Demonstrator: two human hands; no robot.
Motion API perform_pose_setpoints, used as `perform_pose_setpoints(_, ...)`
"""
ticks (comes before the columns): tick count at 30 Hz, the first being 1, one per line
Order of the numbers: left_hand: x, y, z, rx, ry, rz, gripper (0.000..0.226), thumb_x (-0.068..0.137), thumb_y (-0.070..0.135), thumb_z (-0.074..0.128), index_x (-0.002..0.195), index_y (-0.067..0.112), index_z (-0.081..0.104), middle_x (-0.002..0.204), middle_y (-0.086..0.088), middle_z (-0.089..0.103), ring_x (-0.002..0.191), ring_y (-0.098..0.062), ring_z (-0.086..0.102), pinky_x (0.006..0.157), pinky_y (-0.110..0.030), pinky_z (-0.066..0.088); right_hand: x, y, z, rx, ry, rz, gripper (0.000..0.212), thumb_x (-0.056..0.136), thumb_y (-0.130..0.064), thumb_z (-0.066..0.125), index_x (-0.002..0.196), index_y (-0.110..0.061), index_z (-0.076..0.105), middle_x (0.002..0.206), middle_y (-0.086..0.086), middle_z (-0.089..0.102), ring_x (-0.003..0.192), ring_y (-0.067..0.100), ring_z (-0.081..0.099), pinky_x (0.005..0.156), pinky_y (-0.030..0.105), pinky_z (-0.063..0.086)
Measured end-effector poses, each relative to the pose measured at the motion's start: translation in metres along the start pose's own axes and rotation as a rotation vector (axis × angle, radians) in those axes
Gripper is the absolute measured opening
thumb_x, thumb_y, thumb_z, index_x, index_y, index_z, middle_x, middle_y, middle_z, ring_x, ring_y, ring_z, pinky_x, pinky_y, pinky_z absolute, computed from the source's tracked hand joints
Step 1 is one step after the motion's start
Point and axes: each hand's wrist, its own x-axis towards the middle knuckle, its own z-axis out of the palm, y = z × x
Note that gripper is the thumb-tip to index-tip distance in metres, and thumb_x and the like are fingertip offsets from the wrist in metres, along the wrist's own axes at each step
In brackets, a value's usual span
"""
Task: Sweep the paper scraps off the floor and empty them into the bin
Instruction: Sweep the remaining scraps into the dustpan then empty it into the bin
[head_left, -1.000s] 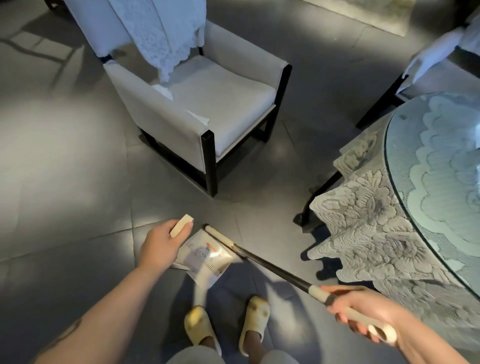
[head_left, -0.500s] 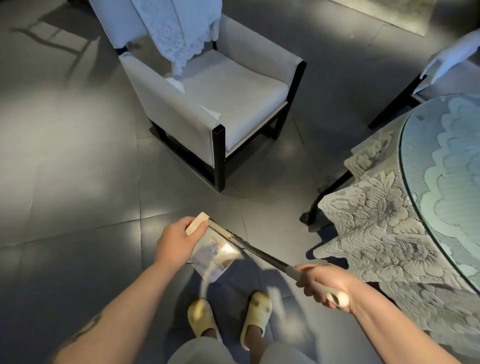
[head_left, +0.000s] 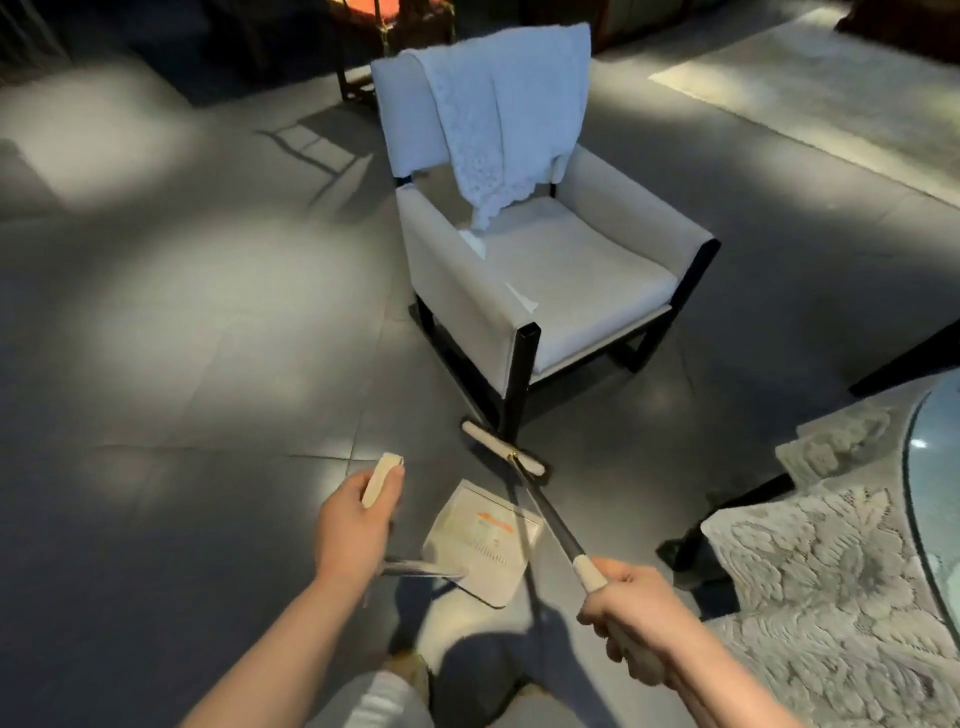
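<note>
My left hand (head_left: 356, 525) grips the cream handle of a pale dustpan (head_left: 480, 543), which hangs just above the grey floor in front of my feet; an orange label shows on its pan. My right hand (head_left: 631, 605) is closed on the cream grip of a broom (head_left: 550, 519) with a dark shaft. The broom's narrow cream head (head_left: 501, 454) rests on the floor beside the chair's front leg, just beyond the dustpan. No paper scraps or bin are visible.
A white armchair (head_left: 540, 270) with dark legs stands ahead, a lace cloth (head_left: 504, 114) draped over its back. A round table with a lace cloth (head_left: 831, 561) fills the right side. A pale rug (head_left: 831, 93) lies far right. Open grey floor (head_left: 182, 338) spreads left.
The view has lifted, so the chair's back now shows. The broom head has swung out from beside the dustpan to the chair's front leg. The dustpan has shifted right and lower.
</note>
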Motion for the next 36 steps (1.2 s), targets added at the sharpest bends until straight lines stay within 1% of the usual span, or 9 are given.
perform_pose_setpoints(2, 0.002, 0.006, -0.017, -0.06, 0.069, -0.022, 0.029, 0.097, 0.039, 0.057, 0.084, 0.015, 0.067, 0.074, -0.002, 0.068, 0.058, -0.019, 0.061, 0.053, -0.031, 0.044, 0.006, -0.015, 0.007, 0.007, -0.014, -0.008, 0.042, 0.066, 0.018, 0.051, 0.107, 0.016, 0.059, 0.047, 0.008, 0.043, 0.032, 0.018, 0.036, 0.036, 0.016, 0.031)
perform_pose_setpoints(6, 0.011, 0.006, -0.053, -0.152, 0.183, -0.043, 0.03, 0.097, 0.032, 0.058, 0.08, 0.009, 0.067, 0.061, -0.001, 0.06, 0.042, -0.005, 0.051, 0.044, -0.023, 0.04, 0.007, -0.055, 0.035, 0.039, -0.09, -0.05, 0.044, 0.072, 0.022, 0.047, 0.1, -0.006, 0.067, 0.049, 0.011, 0.05, 0.028, 0.016, 0.036, 0.033, 0.015, 0.031)
perform_pose_setpoints(11, 0.057, 0.004, -0.089, -0.215, 0.207, -0.043, 0.031, 0.096, 0.032, 0.061, 0.075, 0.01, 0.065, 0.057, 0.0, 0.057, 0.044, -0.006, 0.05, 0.045, -0.026, 0.041, 0.025, -0.106, 0.103, 0.069, -0.142, -0.109, 0.051, 0.073, 0.021, 0.048, 0.111, -0.009, 0.061, 0.051, 0.012, 0.047, 0.027, 0.014, 0.038, 0.032, 0.015, 0.03)
perform_pose_setpoints(16, 0.134, -0.007, -0.133, -0.207, 0.148, -0.012, 0.027, 0.093, 0.039, 0.064, 0.075, 0.02, 0.066, 0.057, 0.001, 0.061, 0.048, -0.012, 0.053, 0.052, -0.034, 0.043, 0.051, -0.171, 0.179, 0.093, -0.144, -0.149, 0.05, 0.071, 0.018, 0.052, 0.107, -0.015, 0.065, 0.052, 0.013, 0.046, 0.029, 0.015, 0.036, 0.033, 0.016, 0.032)
perform_pose_setpoints(18, 0.171, -0.013, -0.156, -0.19, 0.116, -0.01, 0.028, 0.092, 0.046, 0.063, 0.081, 0.022, 0.067, 0.064, 0.005, 0.066, 0.052, -0.012, 0.057, 0.053, -0.033, 0.044, 0.062, -0.206, 0.204, 0.104, -0.138, -0.168, 0.044, 0.073, 0.019, 0.053, 0.097, -0.016, 0.066, 0.048, 0.012, 0.046, 0.029, 0.015, 0.035, 0.032, 0.016, 0.031)
perform_pose_setpoints(22, 0.237, -0.017, -0.195, -0.191, 0.12, -0.046, 0.025, 0.089, 0.051, 0.064, 0.091, 0.026, 0.069, 0.079, 0.008, 0.07, 0.058, -0.011, 0.061, 0.052, -0.028, 0.046, 0.085, -0.273, 0.242, 0.099, -0.118, -0.19, 0.045, 0.076, 0.016, 0.056, 0.106, -0.016, 0.065, 0.054, 0.013, 0.048, 0.029, 0.015, 0.039, 0.031, 0.016, 0.034)
perform_pose_setpoints(27, 0.309, -0.009, -0.229, -0.169, 0.151, -0.057, 0.018, 0.09, 0.042, 0.066, 0.092, 0.025, 0.069, 0.076, 0.007, 0.069, 0.061, -0.015, 0.061, 0.053, -0.029, 0.047, 0.113, -0.342, 0.275, 0.1, -0.117, -0.192, 0.043, 0.079, 0.016, 0.053, 0.11, -0.011, 0.065, 0.051, 0.011, 0.047, 0.028, 0.012, 0.039, 0.031, 0.015, 0.035)
perform_pose_setpoints(33, 0.397, 0.009, -0.243, -0.156, 0.191, -0.009, 0.026, 0.084, 0.051, 0.061, 0.087, 0.026, 0.069, 0.076, 0.007, 0.07, 0.063, -0.012, 0.063, 0.047, -0.014, 0.041, 0.178, -0.42, 0.296, -0.027, -0.101, -0.18, 0.051, 0.08, 0.013, 0.055, 0.127, -0.008, 0.055, 0.054, 0.012, 0.049, 0.028, 0.012, 0.043, 0.033, 0.016, 0.038)
perform_pose_setpoints(36, 0.45, 0.019, -0.245, -0.111, 0.197, -0.038, 0.018, 0.094, 0.042, 0.06, 0.091, 0.026, 0.068, 0.083, 0.007, 0.07, 0.07, -0.016, 0.064, 0.051, -0.02, 0.044, 0.217, -0.464, 0.301, -0.036, -0.11, -0.177, 0.052, 0.079, 0.014, 0.056, 0.127, -0.005, 0.057, 0.049, 0.011, 0.048, 0.028, 0.013, 0.043, 0.033, 0.016, 0.038)
